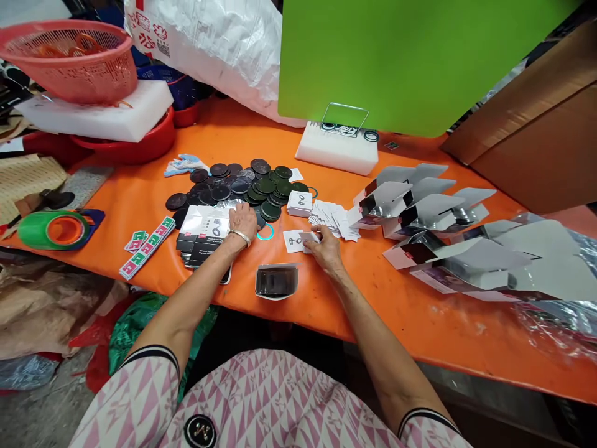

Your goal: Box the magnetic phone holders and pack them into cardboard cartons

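Pink-and-white patterned sleeves (140, 398) with black trim enter from the bottom of the view, and a round black badge (199, 431) sits on the chest of the same top. Both forearms reach over an orange worktop (448, 317). The left hand (243, 225), with a metal bangle (240, 237) at its wrist, lies open and palm down on a stack of black-and-white printed packets (203, 233). The right hand (324, 247) is narrowed, pinching a small white card (308, 237) whose edge overlaps a printed card (293, 241) lying on the worktop.

Between the hands, nearer the body, sits an open dark-lined tray (277, 281). A cyan ring (265, 232) lies just beside the left hand's fingers, at the edge of a heap of dark round discs (237, 186), some tinted green. Beyond the right hand are a small white box (299, 203) and a loose pile of white slips (333, 219). Silver-lined folded cartons (433, 230) spread across the right side of the worktop.

Left of the packets lie green-and-pink sticker strips (147, 247) and a green tape dispenser (53, 229). Further back, a wire stand (344, 118) sits on a white foam block (336, 152) before a green board (420, 56), and a red basket (69, 62) rests on a foam slab (93, 109).
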`<move>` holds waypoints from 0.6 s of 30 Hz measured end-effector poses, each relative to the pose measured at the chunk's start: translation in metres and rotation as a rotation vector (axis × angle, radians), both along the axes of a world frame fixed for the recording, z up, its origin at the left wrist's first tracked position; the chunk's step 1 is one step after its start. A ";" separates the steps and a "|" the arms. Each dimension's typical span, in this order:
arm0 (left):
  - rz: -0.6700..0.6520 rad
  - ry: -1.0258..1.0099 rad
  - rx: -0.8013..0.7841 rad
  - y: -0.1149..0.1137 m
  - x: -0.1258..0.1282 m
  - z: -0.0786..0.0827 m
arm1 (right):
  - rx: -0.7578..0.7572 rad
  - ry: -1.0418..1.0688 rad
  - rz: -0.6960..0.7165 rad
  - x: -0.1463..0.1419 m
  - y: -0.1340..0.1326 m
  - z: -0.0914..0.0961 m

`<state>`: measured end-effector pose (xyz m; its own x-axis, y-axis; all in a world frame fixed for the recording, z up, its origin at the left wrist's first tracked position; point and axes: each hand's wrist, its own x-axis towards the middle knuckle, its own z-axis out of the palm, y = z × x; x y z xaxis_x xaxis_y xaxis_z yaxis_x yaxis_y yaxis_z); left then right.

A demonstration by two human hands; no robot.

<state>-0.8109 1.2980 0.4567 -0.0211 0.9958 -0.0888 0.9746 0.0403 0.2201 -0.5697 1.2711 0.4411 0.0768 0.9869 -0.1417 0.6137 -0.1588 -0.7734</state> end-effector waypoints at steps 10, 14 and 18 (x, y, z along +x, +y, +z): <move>0.045 0.061 -0.111 0.014 0.006 -0.001 | -0.078 0.446 -0.014 0.020 -0.024 0.012; 0.046 0.035 -0.084 0.014 0.003 0.006 | -0.065 0.437 -0.022 0.029 -0.040 0.009; 0.203 -0.341 0.041 0.006 -0.009 0.009 | 0.061 0.018 0.025 0.031 -0.057 0.008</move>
